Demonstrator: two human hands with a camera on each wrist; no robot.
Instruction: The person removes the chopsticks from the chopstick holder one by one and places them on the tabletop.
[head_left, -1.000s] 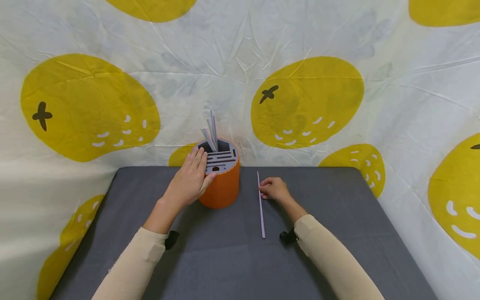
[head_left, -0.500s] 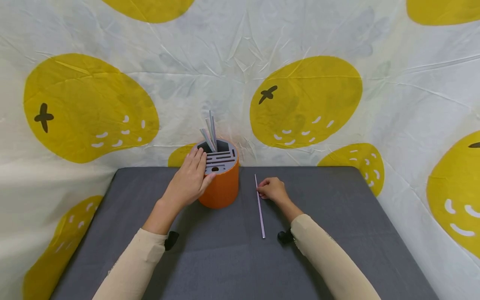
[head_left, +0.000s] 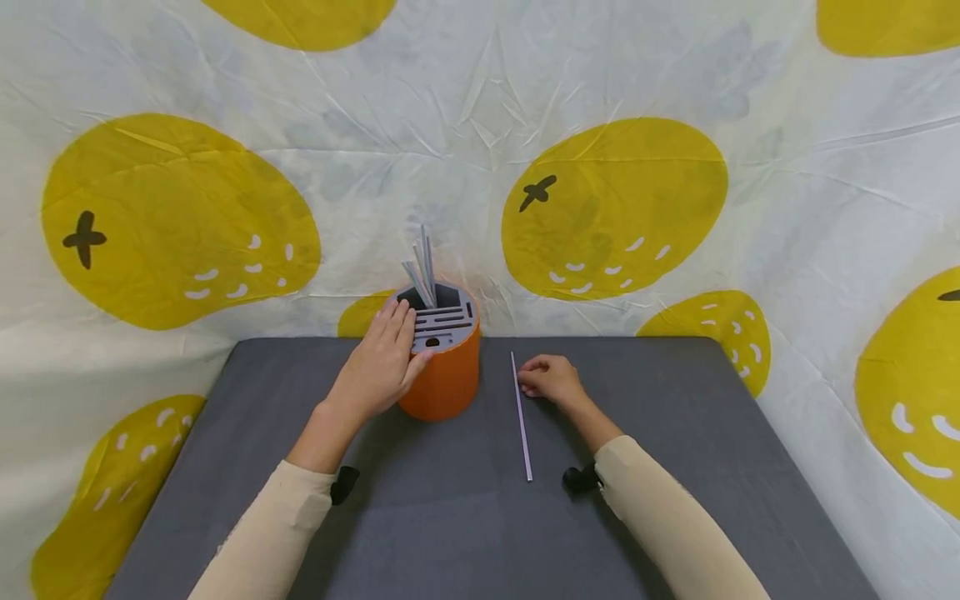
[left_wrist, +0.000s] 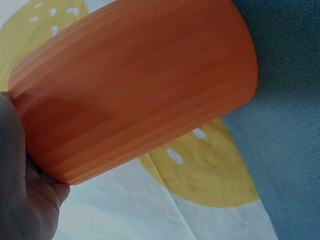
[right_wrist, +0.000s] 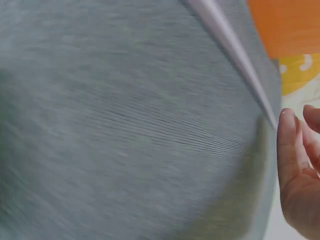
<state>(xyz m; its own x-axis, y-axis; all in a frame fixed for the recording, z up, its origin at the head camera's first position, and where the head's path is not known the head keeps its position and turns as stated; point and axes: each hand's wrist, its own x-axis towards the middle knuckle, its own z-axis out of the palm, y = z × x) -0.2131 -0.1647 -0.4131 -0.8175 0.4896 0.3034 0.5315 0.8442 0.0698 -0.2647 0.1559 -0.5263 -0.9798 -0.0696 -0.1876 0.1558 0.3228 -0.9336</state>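
Note:
An orange round knife block with a grey slotted top stands at the back of the table. My left hand rests on its left rim, fingers straight and the thumb along the near edge. In the left wrist view the thumb is right at the rim of the orange wall. Several thin grey sticks stand in the block's rear opening. To its right, a thin pale lilac stick lies on the table. My right hand is beside the stick's far half, its loosely bent fingertips close to it and nothing pinched between them.
A dark grey cloth covers the table. Behind and at both sides hangs a white curtain printed with big yellow fruit. A small black wrist camera sits at the right cuff.
The right fingers have let go of the lilac stick and drawn slightly to the right. The stick's far end has shifted a little left. The left hand has stayed on the knife block.

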